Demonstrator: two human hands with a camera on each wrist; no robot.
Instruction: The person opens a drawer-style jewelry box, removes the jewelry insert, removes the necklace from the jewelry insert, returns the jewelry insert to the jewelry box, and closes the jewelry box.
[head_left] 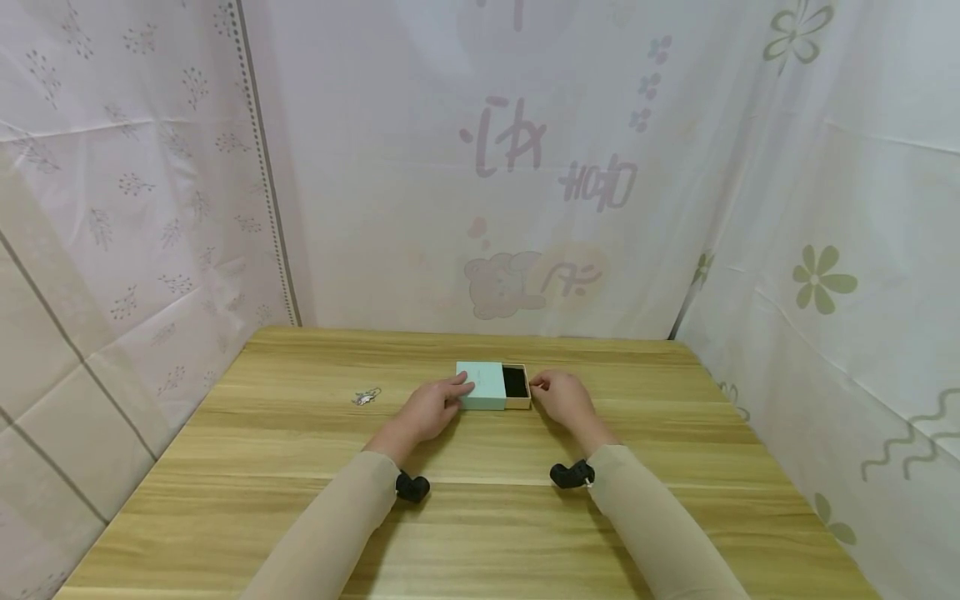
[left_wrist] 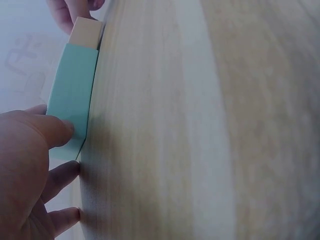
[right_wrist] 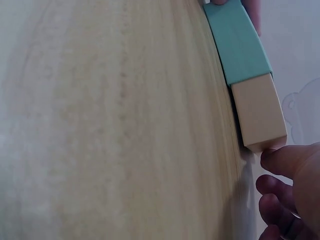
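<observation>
A small drawer-style gift box lies on the table, its mint-green sleeve (head_left: 480,383) partly off a peach inner drawer (right_wrist: 260,110). Black lining (head_left: 515,382) shows inside the drawer's exposed end. My left hand (head_left: 431,408) grips the sleeve's left end, with the thumb on its near side in the left wrist view. At the drawer's outer right end, my right hand (head_left: 562,397) pinches the edge with thumb and curled fingers. Whether a pull tab sits between those fingertips is hidden. Left of the box lies a small silvery piece with a loop (head_left: 367,397), too small to identify surely.
The wooden table (head_left: 480,533) extends around the box on every side. Patterned white curtains (head_left: 375,167) hang behind it and along both sides. A black wrist camera (head_left: 572,475) is strapped at the right cuff, another (head_left: 412,487) at the left.
</observation>
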